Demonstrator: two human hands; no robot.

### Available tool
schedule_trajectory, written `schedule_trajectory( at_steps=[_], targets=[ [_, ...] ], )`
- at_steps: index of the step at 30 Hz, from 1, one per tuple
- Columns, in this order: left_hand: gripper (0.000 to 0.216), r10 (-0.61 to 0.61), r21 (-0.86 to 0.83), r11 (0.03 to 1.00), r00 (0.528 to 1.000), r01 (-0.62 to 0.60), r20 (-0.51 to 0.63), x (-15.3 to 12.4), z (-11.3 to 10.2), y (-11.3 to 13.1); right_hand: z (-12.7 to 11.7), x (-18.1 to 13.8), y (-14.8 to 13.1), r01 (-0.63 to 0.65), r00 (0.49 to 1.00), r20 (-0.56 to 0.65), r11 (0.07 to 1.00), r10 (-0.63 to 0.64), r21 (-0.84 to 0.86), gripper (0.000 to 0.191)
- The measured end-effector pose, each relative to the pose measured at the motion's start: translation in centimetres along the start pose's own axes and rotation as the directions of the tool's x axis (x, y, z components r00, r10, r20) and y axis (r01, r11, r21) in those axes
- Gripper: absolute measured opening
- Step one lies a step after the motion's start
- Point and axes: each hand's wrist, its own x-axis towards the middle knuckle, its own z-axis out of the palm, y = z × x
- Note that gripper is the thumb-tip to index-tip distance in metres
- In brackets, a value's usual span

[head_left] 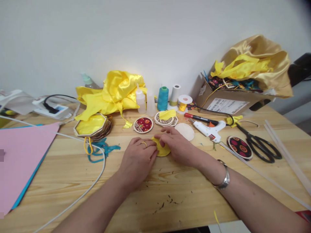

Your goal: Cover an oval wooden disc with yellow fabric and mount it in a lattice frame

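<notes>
One wooden table (116,207) bears everything we handle, its left side running out of our view. There the picture's edge cuts off a pink sheet (26,158), which covers most of a blue sheet (19,199). At far right stands a cardboard box (253,99); gold satin (269,55) drapes over it, and we can hardly make out its tangled contents. Far left of centre, bunched yellow satin (121,90) hides most of a spray bottle (87,79). Our left hand (138,155) and right hand (179,145) rest mid-table. To their right lie black scissors (259,141) and, left of those, a white glue gun (209,130). Between our hands lies a round piece of yellow fabric (163,151): the left fingers, together, reach its left side, while the right fingers bend over its far right part. Our fingertips are partly hidden, so we cannot tell whether they grip or only press. Beyond, a yellow scrap (167,114) covers part of some openwork wooden roundels (161,122). Dark flecks (162,205) nearest us are too fine to identify.
</notes>
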Motion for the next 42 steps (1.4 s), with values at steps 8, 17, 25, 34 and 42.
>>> schedule_trajectory(
  at_steps=[8, 17, 25, 34, 42],
  targets=[
    [0.017, -0.016, -0.011, 1.0, 1.0, 0.016, -0.004, 0.0, 0.0, 0.0, -0.2, -0.2, 0.4, -0.033, 0.997, -0.063, 0.999, 0.034, 0.019, 0.045],
    [0.02, -0.036, 0.039, 0.998, 0.997, 0.039, -0.075, -0.1, 0.2, -0.1, -0.6, -0.4, 1.2, -0.077, 0.976, -0.198, 0.994, 0.091, 0.08, 0.024],
    [0.021, -0.146, 0.132, 0.979, 0.987, 0.154, -0.068, -0.1, -0.1, 0.0, -0.8, -0.3, 0.9, -0.119, 0.971, -0.203, 0.991, 0.129, 0.063, 0.024],
    [0.031, -0.093, 0.084, 0.991, 0.992, 0.1, -0.083, -0.2, 0.4, -0.5, -1.2, -0.4, 0.7, -0.12, 0.973, -0.191, 0.991, 0.131, 0.068, 0.022],
    [0.029, -0.213, 0.041, 0.973, 0.954, 0.227, -0.209, 0.0, 0.1, -0.3, -1.0, -0.3, 0.5, -0.069, 0.984, -0.163, 0.995, 0.078, 0.065, 0.03]
  ],
)
